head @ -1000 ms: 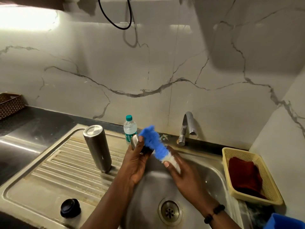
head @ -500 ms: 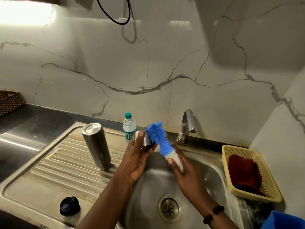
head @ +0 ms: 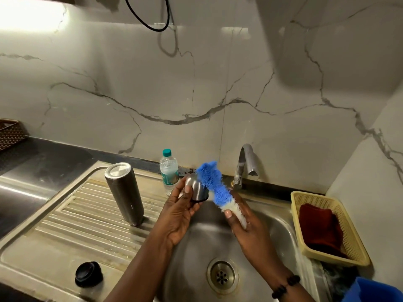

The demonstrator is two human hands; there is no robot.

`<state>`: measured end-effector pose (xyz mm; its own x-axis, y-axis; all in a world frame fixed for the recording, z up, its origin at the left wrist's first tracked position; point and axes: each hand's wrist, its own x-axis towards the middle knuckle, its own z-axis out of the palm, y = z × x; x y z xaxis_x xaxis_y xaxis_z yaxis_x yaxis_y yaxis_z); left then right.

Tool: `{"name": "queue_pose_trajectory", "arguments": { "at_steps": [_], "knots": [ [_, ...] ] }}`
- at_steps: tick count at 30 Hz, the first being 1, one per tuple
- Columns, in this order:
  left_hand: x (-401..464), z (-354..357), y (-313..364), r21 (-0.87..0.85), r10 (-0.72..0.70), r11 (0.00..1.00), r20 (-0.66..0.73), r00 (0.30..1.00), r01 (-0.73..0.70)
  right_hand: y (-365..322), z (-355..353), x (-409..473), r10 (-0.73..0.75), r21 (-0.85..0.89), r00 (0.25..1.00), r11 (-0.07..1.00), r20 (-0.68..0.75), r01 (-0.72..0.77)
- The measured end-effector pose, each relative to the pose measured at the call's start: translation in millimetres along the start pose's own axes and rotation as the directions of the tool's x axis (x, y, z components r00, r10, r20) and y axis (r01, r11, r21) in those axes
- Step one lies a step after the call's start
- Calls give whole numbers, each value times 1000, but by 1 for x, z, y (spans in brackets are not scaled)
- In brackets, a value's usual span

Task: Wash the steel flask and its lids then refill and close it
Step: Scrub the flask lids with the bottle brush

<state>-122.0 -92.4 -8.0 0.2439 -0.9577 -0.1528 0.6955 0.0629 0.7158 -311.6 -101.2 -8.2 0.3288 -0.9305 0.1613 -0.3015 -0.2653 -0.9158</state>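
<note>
Steel flask parts lie spread for washing: nearest, the round black inner lid (head: 88, 273) rests on the ribbed drainboard (head: 65, 232). Above the basin, the left hand (head: 178, 214) grips the steel cup lid (head: 196, 189), seemingly tilted for scrubbing; the right hand (head: 246, 225) clasps the blue-and-white bottle brush (head: 216, 188). Farther left, the cylindrical steel flask (head: 124, 192) stands inverted, probably draining.

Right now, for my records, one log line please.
left hand: holds steel cup lid | right hand: holds blue-white bottle brush | steel flask: inverted on drainboard
</note>
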Motion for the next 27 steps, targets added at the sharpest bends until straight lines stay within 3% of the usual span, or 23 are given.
{"name": "queue_pose_trajectory", "arguments": {
  "at_steps": [3, 6, 8, 10, 14, 18, 22, 27],
  "knots": [
    [2, -6, 0, 73, 56, 996, -79, 995, -50, 3, -2, -8, -63, -156, 997, 985, 39, 68],
    [-2, -10, -1, 166, 62, 985, -58, 996, -51, 6, -4, 2, -32, -303, 998, 952, 60, 48],
    [-7, -9, -3, 224, 56, 973, -24, 998, -49, 6, -9, 10, 17, -286, 1000, 958, -12, -19],
    [-8, -9, -2, 266, 77, 961, -15, 997, -70, 4, -13, 12, -19, -204, 999, 979, -50, 9],
    [-7, -8, 6, 336, 86, 939, -13, 996, -77, 5, -6, 10, -29, -228, 998, 973, 52, 40],
    [-9, -15, 3, 286, 77, 956, -50, 996, -59, 4, -6, 9, -1, -169, 999, 986, -53, -8],
    [-12, -11, 3, 388, 93, 918, -1, 996, -85, 8, -2, 2, -25, -250, 999, 968, -33, 16],
    [-12, -13, 4, 349, 114, 931, -7, 993, -105, 9, -6, -1, -2, -152, 997, 988, -74, -10]
  ]
}}
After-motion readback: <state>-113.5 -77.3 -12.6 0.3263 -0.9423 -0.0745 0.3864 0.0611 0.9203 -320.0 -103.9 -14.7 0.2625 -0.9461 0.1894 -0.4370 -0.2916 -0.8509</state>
